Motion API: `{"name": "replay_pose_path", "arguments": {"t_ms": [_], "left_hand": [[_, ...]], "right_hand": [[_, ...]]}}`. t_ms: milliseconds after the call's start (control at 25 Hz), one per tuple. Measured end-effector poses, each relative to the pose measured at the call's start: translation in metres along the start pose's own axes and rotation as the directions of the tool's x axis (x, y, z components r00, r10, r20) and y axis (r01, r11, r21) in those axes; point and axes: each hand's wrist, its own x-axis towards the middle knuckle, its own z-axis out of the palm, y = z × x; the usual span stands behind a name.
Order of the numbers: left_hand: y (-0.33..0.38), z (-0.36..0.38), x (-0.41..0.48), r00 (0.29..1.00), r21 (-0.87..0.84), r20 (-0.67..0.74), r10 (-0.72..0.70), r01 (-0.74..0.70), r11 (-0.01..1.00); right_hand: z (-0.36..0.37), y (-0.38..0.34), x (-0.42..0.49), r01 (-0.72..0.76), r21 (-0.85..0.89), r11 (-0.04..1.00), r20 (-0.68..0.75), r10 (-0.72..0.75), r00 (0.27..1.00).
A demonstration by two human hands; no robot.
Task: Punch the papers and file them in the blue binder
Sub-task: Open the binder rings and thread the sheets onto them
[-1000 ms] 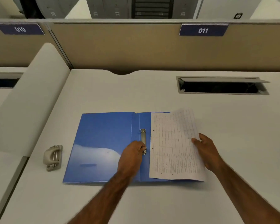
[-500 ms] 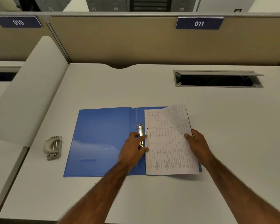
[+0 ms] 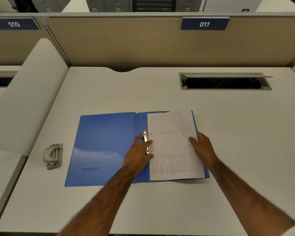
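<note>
Nearest the camera, two bare forearms reach up from the bottom edge across the plain white desk [image 3: 160, 210] and converge on the open blue plastic binder [image 3: 106, 147] lying flat at its middle. On the binder's spine, the left hand [image 3: 140, 155] lies palm down with fingers loosely spread over the silver metal ring clip [image 3: 145, 135], fingertips pressing the punched left margin of the white printed sheet of paper [image 3: 173, 147]. At the sheet's right edge, the right hand [image 3: 203, 147] pinches the paper, thumb on top. The sheet covers the binder's right half. Well to the left sits a grey metal hole punch [image 3: 53, 155]. Farther back are a dark rectangular cable slot [image 3: 225, 82] and a tan partition [image 3: 126, 41] bearing a blue "011" label [image 3: 204, 23].
</note>
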Motion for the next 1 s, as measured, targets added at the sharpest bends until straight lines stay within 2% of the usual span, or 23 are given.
{"name": "replay_pose_path", "arguments": {"t_ms": [200, 520, 600, 640, 680, 720, 760, 800, 880, 1000], "left_hand": [[-0.001, -0.002, 0.002, 1.000, 0.008, 0.013, -0.004, 0.004, 1.000], [-0.001, -0.003, 0.004, 1.000, -0.003, 0.007, 0.001, -0.001, 1.000], [-0.001, -0.003, 0.004, 1.000, -0.004, 0.006, 0.003, -0.003, 1.000], [-0.001, -0.002, 0.003, 1.000, -0.001, 0.004, 0.009, -0.009, 1.000], [-0.001, -0.002, 0.003, 1.000, 0.002, 0.000, 0.016, -0.016, 1.000], [0.000, -0.002, 0.003, 1.000, 0.008, -0.003, 0.018, -0.018, 1.000], [0.001, -0.003, 0.002, 1.000, 0.014, -0.009, 0.019, -0.019, 1.000], [0.001, -0.003, 0.002, 1.000, 0.014, -0.012, 0.019, -0.019, 1.000], [0.002, -0.006, 0.001, 1.000, -0.031, -0.006, 0.025, -0.025, 0.999], [-0.001, -0.008, -0.003, 0.997, -0.112, -0.050, 0.062, -0.068, 0.991]], "right_hand": [[0.004, -0.001, 0.004, -0.008, -0.012, 1.000, -0.018, 0.008, 1.000], [0.002, -0.004, 0.016, -0.052, -0.045, 0.998, 0.029, 0.053, 0.998], [-0.001, -0.008, 0.013, -0.110, -0.112, 0.988, -0.048, 0.105, 0.993], [-0.003, -0.010, 0.009, -0.120, -0.218, 0.969, -0.160, 0.086, 0.983], [-0.002, -0.012, 0.004, -0.088, -0.351, 0.932, -0.286, -0.018, 0.958], [0.001, -0.014, -0.004, -0.004, -0.468, 0.884, -0.361, -0.187, 0.914], [0.009, -0.020, -0.013, 0.123, -0.520, 0.845, -0.366, -0.350, 0.862], [0.020, -0.026, -0.021, 0.259, -0.500, 0.827, -0.308, -0.449, 0.839], [0.049, -0.039, -0.035, 0.462, -0.411, 0.786, -0.096, -0.541, 0.835], [0.090, -0.047, -0.045, 0.589, -0.408, 0.698, 0.174, -0.574, 0.800]]}}
